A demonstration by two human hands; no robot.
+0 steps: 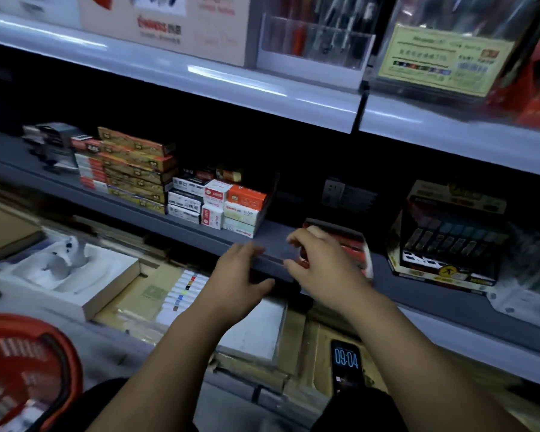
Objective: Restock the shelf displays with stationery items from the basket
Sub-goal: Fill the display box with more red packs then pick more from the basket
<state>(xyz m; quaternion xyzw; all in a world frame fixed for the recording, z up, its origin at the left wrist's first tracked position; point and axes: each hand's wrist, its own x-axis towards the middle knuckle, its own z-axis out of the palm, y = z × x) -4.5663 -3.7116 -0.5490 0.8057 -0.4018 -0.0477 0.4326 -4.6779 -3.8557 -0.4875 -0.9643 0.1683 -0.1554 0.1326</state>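
The person leans toward the middle shelf (272, 241) with both arms out. The left hand (240, 272) lies relaxed along the shelf's front lip, fingers straight, gripping nothing. The right hand (318, 266) is curled at the left end of a red box (353, 244), which sits on the shelf between the stacked small boxes (225, 201) and the marker display (449, 232). Blur hides whether its fingers pinch the box or only hover at it. The red basket (60, 347) sits low on the left, well apart. To seat the box well, I'd square it to the shelf edge and slide it back level, sparing the neighbouring stack.
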